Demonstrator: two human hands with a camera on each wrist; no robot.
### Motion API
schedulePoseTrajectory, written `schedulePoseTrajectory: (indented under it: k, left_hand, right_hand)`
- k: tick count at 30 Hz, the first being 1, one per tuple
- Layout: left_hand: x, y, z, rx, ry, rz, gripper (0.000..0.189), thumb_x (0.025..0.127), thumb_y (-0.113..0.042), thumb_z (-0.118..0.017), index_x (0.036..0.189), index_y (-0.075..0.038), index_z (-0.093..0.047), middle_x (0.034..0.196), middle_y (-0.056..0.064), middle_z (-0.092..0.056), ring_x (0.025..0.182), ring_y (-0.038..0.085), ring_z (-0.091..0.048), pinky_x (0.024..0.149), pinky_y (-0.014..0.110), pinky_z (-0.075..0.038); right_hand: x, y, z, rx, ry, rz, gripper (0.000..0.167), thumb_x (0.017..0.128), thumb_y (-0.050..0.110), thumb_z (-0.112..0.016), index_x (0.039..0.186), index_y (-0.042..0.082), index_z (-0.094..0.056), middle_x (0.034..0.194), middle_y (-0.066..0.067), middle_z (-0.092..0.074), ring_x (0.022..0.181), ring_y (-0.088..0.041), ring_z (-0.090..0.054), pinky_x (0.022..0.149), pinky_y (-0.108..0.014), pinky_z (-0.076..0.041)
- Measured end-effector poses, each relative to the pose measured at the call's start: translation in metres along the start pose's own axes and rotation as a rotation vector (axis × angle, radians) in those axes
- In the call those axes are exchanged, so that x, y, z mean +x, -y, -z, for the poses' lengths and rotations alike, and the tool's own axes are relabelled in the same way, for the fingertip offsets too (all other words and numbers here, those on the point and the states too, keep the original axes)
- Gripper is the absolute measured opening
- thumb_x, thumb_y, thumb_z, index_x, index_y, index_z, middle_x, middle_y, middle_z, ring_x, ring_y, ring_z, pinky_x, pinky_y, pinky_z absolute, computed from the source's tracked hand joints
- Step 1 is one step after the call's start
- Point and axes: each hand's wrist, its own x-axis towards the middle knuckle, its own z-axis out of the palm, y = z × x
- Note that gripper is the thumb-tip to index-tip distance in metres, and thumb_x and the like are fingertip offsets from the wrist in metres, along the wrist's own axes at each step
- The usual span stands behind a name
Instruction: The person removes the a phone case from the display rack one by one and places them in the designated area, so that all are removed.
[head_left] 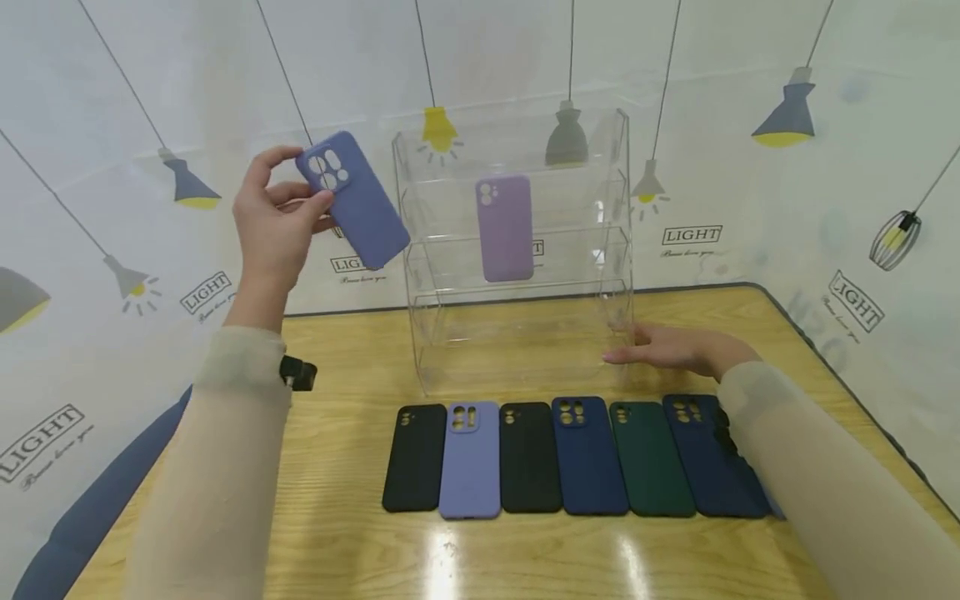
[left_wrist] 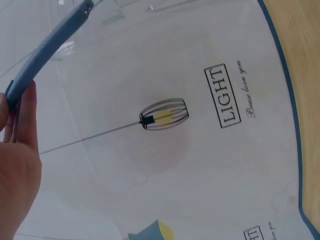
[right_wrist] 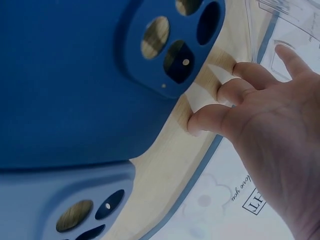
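My left hand [head_left: 273,221] pinches a periwinkle-blue phone case [head_left: 367,212] by its camera end, raised and tilted to the left of a clear tiered acrylic rack [head_left: 517,333]. In the left wrist view the same case [left_wrist: 47,50] shows edge-on above the fingers. A lilac phone case [head_left: 505,229] stands on an upper tier of the rack. My right hand [head_left: 678,348] is at the rack's lower right side, its fingers spread and holding nothing; the right wrist view shows this hand [right_wrist: 280,110] beyond a dark blue case [right_wrist: 75,85].
A row of phone cases lies on the wooden table [head_left: 337,467] before the rack: black [head_left: 415,458], periwinkle [head_left: 470,467], black [head_left: 530,458], navy [head_left: 592,462], green [head_left: 652,462], navy [head_left: 723,475]. My right sleeve overlaps the row's right end. A lamp-printed backdrop [head_left: 750,217] stands behind.
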Motion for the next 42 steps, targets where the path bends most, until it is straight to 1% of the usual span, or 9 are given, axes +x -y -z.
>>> schedulePoseTrajectory:
  k: [2, 6, 9, 13, 18, 24, 29, 34, 42]
  left_hand:
    - [-0.006, 0.0, 0.017, -0.04, 0.026, 0.055, 0.053, 0.093, 0.007, -0.075, 0.14, -0.015, -0.064, 0.085, 0.001, -0.078, 0.079, 0.013, -0.08, 0.072, 0.027, -0.066]
    - [-0.02, 0.005, 0.052, 0.0, 0.081, 0.185, 0.056, 0.094, 0.005, -0.074, 0.144, -0.015, -0.061, 0.087, 0.0, -0.079, 0.078, 0.012, -0.08, 0.071, 0.029, -0.066]
    - [-0.032, 0.02, 0.074, 0.138, 0.174, 0.309, 0.058, 0.098, 0.002, -0.071, 0.151, -0.016, -0.055, 0.088, -0.007, -0.078, 0.078, 0.01, -0.079, 0.074, 0.028, -0.066]
    - [-0.054, 0.048, 0.097, 0.323, 0.361, 0.473, 0.063, 0.103, 0.0, -0.067, 0.16, -0.012, -0.044, 0.093, -0.009, -0.076, 0.082, 0.009, -0.078, 0.08, 0.031, -0.067]
    - [-0.091, 0.081, 0.109, 0.421, 0.561, 0.599, 0.066, 0.105, -0.003, -0.065, 0.165, -0.008, -0.038, 0.103, 0.003, -0.071, 0.087, 0.013, -0.076, 0.083, 0.04, -0.067]
    - [-0.129, 0.107, 0.103, 0.405, 0.672, 0.702, 0.063, 0.104, -0.003, -0.066, 0.162, -0.002, -0.039, 0.107, 0.014, -0.071, 0.086, 0.017, -0.075, 0.081, 0.042, -0.068]
    - [-0.143, 0.116, 0.093, 0.516, 0.713, 0.699, 0.059, 0.103, -0.004, -0.068, 0.157, 0.001, -0.046, 0.114, 0.022, -0.074, 0.086, 0.019, -0.075, 0.078, 0.041, -0.067]
    - [-0.145, 0.12, 0.087, 0.634, 0.758, 0.65, 0.057, 0.101, -0.005, -0.071, 0.154, 0.003, -0.051, 0.112, 0.024, -0.077, 0.085, 0.021, -0.076, 0.075, 0.04, -0.067]
    - [-0.146, 0.123, 0.083, 0.712, 0.829, 0.632, 0.055, 0.101, -0.005, -0.072, 0.152, 0.003, -0.054, 0.108, 0.022, -0.077, 0.082, 0.019, -0.076, 0.072, 0.037, -0.067]
  right_hand:
    - [0.0, -0.001, -0.001, 0.003, -0.003, 0.0, 0.108, 0.1, 0.071, -0.058, 0.172, 0.027, 0.009, 0.179, -0.022, 0.012, 0.163, -0.054, 0.002, 0.126, -0.077, -0.018]
    - [-0.001, -0.001, -0.002, 0.0, -0.01, 0.005, 0.108, 0.1, 0.072, -0.057, 0.172, 0.026, 0.009, 0.179, -0.022, 0.011, 0.163, -0.054, 0.003, 0.126, -0.076, -0.018]
    - [-0.001, 0.0, -0.002, -0.007, -0.013, -0.001, 0.108, 0.1, 0.072, -0.057, 0.172, 0.027, 0.009, 0.179, -0.023, 0.011, 0.163, -0.055, 0.004, 0.126, -0.077, -0.017]
    - [-0.001, 0.001, -0.001, -0.008, -0.015, -0.005, 0.108, 0.099, 0.073, -0.057, 0.172, 0.028, 0.008, 0.179, -0.022, 0.011, 0.163, -0.054, 0.004, 0.126, -0.077, -0.016]
    - [-0.001, 0.004, -0.001, -0.004, -0.004, -0.004, 0.108, 0.1, 0.072, -0.057, 0.172, 0.028, 0.009, 0.179, -0.022, 0.012, 0.163, -0.054, 0.005, 0.126, -0.078, -0.015]
    - [0.0, 0.002, -0.001, -0.009, -0.001, -0.01, 0.106, 0.101, 0.07, -0.056, 0.172, 0.029, 0.011, 0.178, -0.023, 0.013, 0.162, -0.056, 0.005, 0.125, -0.079, -0.015]
    - [0.0, 0.0, -0.002, 0.002, -0.003, -0.016, 0.106, 0.101, 0.071, -0.056, 0.172, 0.029, 0.01, 0.178, -0.022, 0.014, 0.162, -0.056, 0.005, 0.125, -0.079, -0.016]
    - [-0.001, -0.001, -0.002, -0.001, 0.0, -0.021, 0.107, 0.101, 0.071, -0.056, 0.172, 0.028, 0.011, 0.178, -0.024, 0.013, 0.162, -0.056, 0.004, 0.125, -0.079, -0.016]
    - [-0.002, -0.001, -0.002, 0.004, -0.005, -0.005, 0.106, 0.1, 0.072, -0.056, 0.172, 0.032, 0.01, 0.179, -0.02, 0.015, 0.163, -0.054, 0.005, 0.125, -0.079, -0.014]
